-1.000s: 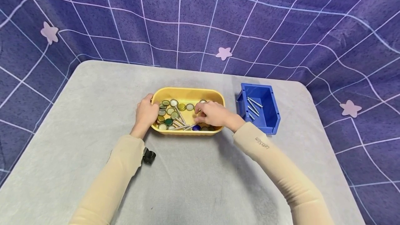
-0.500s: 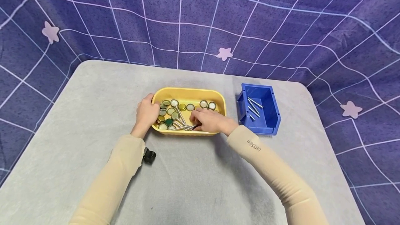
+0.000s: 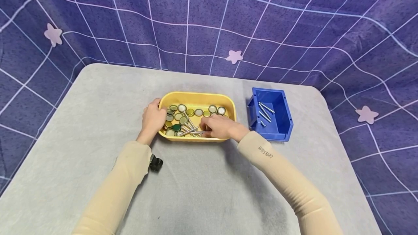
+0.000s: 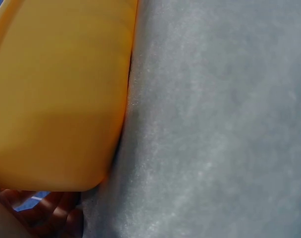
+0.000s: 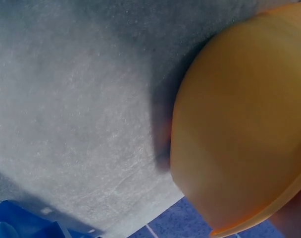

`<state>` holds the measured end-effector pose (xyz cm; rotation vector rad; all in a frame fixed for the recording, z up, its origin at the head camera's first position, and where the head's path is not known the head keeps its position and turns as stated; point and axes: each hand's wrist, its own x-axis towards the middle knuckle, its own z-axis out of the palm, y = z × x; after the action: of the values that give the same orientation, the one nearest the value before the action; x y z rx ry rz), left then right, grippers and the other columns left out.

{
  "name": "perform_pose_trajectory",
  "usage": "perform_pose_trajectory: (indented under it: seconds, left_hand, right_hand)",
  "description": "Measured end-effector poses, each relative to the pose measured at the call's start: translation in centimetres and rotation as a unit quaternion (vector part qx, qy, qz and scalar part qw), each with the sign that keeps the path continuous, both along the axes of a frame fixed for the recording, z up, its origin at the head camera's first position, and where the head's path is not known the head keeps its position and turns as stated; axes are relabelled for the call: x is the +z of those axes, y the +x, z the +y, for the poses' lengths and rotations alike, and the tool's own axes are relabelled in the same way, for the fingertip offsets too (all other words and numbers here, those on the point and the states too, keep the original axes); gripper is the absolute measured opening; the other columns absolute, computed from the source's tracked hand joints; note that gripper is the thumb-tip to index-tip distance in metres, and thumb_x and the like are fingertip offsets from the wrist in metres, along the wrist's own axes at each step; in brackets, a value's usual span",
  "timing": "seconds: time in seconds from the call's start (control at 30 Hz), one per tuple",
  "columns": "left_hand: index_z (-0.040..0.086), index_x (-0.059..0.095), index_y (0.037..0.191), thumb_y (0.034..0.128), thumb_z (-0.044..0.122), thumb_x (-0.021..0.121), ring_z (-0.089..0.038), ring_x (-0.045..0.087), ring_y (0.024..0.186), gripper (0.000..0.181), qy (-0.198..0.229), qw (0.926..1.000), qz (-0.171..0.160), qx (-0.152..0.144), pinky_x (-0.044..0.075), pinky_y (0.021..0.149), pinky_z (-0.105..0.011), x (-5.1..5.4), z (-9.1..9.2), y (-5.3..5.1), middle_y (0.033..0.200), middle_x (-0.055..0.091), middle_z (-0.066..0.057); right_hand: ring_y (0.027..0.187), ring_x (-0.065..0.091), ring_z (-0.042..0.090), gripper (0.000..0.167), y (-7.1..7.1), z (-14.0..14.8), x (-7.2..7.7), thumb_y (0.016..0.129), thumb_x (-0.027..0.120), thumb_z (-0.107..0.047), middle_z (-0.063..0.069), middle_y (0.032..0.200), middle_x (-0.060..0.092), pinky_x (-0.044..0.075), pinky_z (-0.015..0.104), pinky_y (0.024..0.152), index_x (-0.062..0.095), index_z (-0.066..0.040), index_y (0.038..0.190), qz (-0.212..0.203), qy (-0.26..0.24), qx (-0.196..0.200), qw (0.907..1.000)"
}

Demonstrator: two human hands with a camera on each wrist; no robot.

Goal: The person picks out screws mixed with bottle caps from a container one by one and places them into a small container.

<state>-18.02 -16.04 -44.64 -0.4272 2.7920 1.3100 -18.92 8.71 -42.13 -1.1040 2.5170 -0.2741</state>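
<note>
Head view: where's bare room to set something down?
Free: the grey table between both sleeves, in front of the yellow tub; table right of the blue bin; the bin's floor right of its metal rods. Crowded: the tub's left half, with bottle caps and more rods; the right hand is in its right half.

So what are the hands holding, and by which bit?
The left hand holds the yellow bin by its left end. The right hand is at the end of a metal rod; whether it's pinched, I can't tell.
</note>
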Motion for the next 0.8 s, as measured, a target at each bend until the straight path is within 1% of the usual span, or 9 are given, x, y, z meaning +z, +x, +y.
perform_pose_trajectory:
  seconds: [0.1, 0.17, 0.3, 0.43, 0.57, 0.67, 0.8]
  left_hand:
    - [0.008, 0.055, 0.134, 0.0974, 0.021, 0.043, -0.041, 0.06, 0.111, 0.041, 0.003, 1.0, -0.002, 0.001, 0.043, 0.101, -0.056, 0.02, -0.01, 0.03, 0.128, 0.064, -0.02]
    - [0.008, 0.055, 0.134, 0.0976, 0.021, 0.043, -0.041, 0.061, 0.111, 0.041, 0.004, 1.0, -0.003, 0.002, 0.044, 0.1, -0.056, 0.04, -0.04, 0.05, 0.127, 0.064, -0.02]
    - [0.008, 0.055, 0.134, 0.0977, 0.022, 0.042, -0.041, 0.06, 0.112, 0.041, 0.004, 1.0, -0.005, 0.003, 0.043, 0.101, -0.056, 0.07, -0.13, 0.12, 0.128, 0.064, -0.019]
    - [0.009, 0.054, 0.136, 0.0981, 0.022, 0.042, -0.041, 0.059, 0.114, 0.042, 0.003, 1.0, -0.004, 0.003, 0.042, 0.103, -0.056, 0.01, -0.22, 0.19, 0.13, 0.063, -0.019]
    - [0.009, 0.054, 0.136, 0.0986, 0.022, 0.042, -0.04, 0.06, 0.112, 0.042, 0.005, 1.0, -0.002, 0.003, 0.043, 0.102, -0.056, -0.01, -0.18, 0.15, 0.129, 0.063, -0.019]
    - [0.009, 0.054, 0.136, 0.0988, 0.023, 0.042, -0.04, 0.06, 0.111, 0.042, 0.008, 1.0, -0.001, 0.003, 0.043, 0.102, -0.056, 0.08, -0.04, 0.14, 0.129, 0.063, -0.019]
    - [0.009, 0.054, 0.137, 0.099, 0.023, 0.042, -0.041, 0.06, 0.113, 0.042, 0.009, 0.9999, -0.004, 0.003, 0.042, 0.103, -0.056, 0.16, 0.07, 0.15, 0.13, 0.063, -0.019]
  right_hand:
    - [0.073, 0.057, 0.009, 0.011, -0.08, 0.16, -0.1, 0.096, 0.063, -0.029, -0.006, 0.081, 0.065, 0.047, 0.028, 0.071, 0.067, -0.018, 0.097, 0.0, -0.015, 0.015, 0.9998]
    - [0.071, 0.056, 0.008, 0.012, -0.1, 0.21, -0.14, 0.098, 0.06, -0.026, -0.007, 0.081, 0.066, 0.048, 0.027, 0.071, 0.069, -0.019, 0.096, 0.003, -0.029, 0.025, 0.9993]
    - [0.068, 0.055, 0.006, 0.013, -0.1, 0.18, -0.15, 0.098, 0.06, -0.024, -0.007, 0.079, 0.067, 0.047, 0.026, 0.069, 0.07, -0.017, 0.093, 0.011, -0.051, 0.029, 0.9982]
    - [0.067, 0.054, 0.006, 0.012, -0.1, 0.09, -0.2, 0.097, 0.062, -0.024, -0.006, 0.079, 0.068, 0.046, 0.024, 0.067, 0.069, -0.017, 0.092, 0.009, -0.071, 0.016, 0.9973]
    - [0.068, 0.056, 0.005, 0.008, -0.08, 0.08, -0.24, 0.095, 0.066, -0.021, -0.005, 0.083, 0.071, 0.047, 0.023, 0.067, 0.07, -0.015, 0.092, 0.003, -0.091, -0.005, 0.9958]
    - [0.072, 0.06, 0.006, 0.006, -0.06, 0.11, -0.25, 0.092, 0.068, -0.02, -0.005, 0.085, 0.074, 0.049, 0.025, 0.07, 0.07, -0.013, 0.092, -0.003, -0.108, -0.022, 0.9939]
    - [0.076, 0.061, 0.008, 0.006, -0.02, 0.16, -0.11, 0.092, 0.069, -0.021, -0.006, 0.083, 0.074, 0.05, 0.028, 0.074, 0.07, -0.014, 0.092, -0.008, -0.118, -0.035, 0.9924]
